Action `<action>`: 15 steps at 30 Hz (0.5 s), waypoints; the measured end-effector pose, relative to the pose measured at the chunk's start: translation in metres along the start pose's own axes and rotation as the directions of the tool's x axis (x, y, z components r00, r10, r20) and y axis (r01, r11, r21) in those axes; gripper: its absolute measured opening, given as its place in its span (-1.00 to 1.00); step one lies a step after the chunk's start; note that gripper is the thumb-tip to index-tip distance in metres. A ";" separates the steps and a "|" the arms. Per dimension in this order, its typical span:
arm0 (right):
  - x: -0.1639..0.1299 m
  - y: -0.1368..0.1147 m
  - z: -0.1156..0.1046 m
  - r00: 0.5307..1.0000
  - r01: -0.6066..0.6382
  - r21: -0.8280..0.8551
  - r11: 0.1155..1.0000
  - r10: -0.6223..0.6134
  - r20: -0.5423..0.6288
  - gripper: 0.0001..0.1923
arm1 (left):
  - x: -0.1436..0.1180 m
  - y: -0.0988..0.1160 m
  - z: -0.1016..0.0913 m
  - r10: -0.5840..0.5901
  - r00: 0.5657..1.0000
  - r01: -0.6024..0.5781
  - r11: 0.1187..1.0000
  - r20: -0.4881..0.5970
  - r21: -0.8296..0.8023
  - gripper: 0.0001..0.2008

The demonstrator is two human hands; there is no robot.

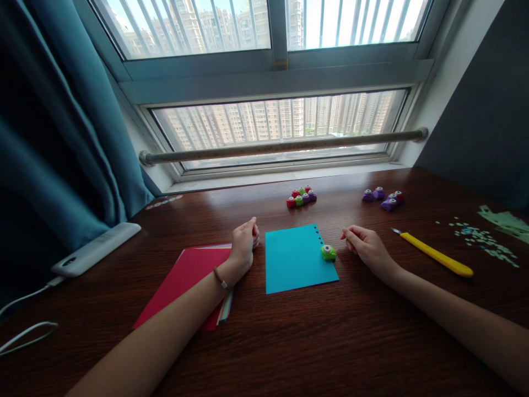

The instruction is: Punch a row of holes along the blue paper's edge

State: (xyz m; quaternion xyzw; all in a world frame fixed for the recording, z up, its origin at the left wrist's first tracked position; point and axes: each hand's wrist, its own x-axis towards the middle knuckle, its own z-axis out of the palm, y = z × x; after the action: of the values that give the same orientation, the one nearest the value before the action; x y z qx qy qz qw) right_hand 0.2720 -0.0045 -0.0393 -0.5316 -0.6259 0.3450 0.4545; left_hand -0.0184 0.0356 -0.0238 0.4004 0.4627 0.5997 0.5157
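Note:
A blue sheet of paper [295,259] lies flat on the table, with several small holes along its upper right edge. A green craft paper punch [328,252] sits on that right edge, below the holes. To the left of the sheet rests my left hand [243,242], curled into a fist beside a stack of coloured paper with a red sheet [198,275] on top. On the other side, my right hand [363,245] lies just right of the green punch, apart from it. Its fingers are loosely closed, and nothing shows in them.
Red, green and purple punches [301,197] stand in a cluster at the back; purple and red ones [390,201] stand farther right. A yellow utility knife [438,255] lies beyond my right hand, near paper bits [487,242] and green scraps [506,220]. A white power bank [99,248] with a cable is left.

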 end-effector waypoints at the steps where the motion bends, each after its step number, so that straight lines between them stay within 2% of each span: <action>1: 0.000 0.000 0.000 1.000 0.001 -0.001 1.000 -0.001 0.000 -0.64 | 0.000 0.000 0.000 0.001 1.000 -0.001 1.000 0.000 -0.001 -0.65; 15: 0.000 -0.003 0.001 1.000 -0.005 0.013 1.000 0.005 0.007 -0.64 | 0.001 -0.001 -0.001 0.003 1.000 -0.003 1.000 -0.006 -0.008 -0.63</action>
State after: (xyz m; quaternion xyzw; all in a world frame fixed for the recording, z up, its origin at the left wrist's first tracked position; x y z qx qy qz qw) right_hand 0.2701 -0.0055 -0.0366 -0.5291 -0.6237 0.3521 0.4551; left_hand -0.0188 0.0365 -0.0253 0.3971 0.4615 0.6034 0.5150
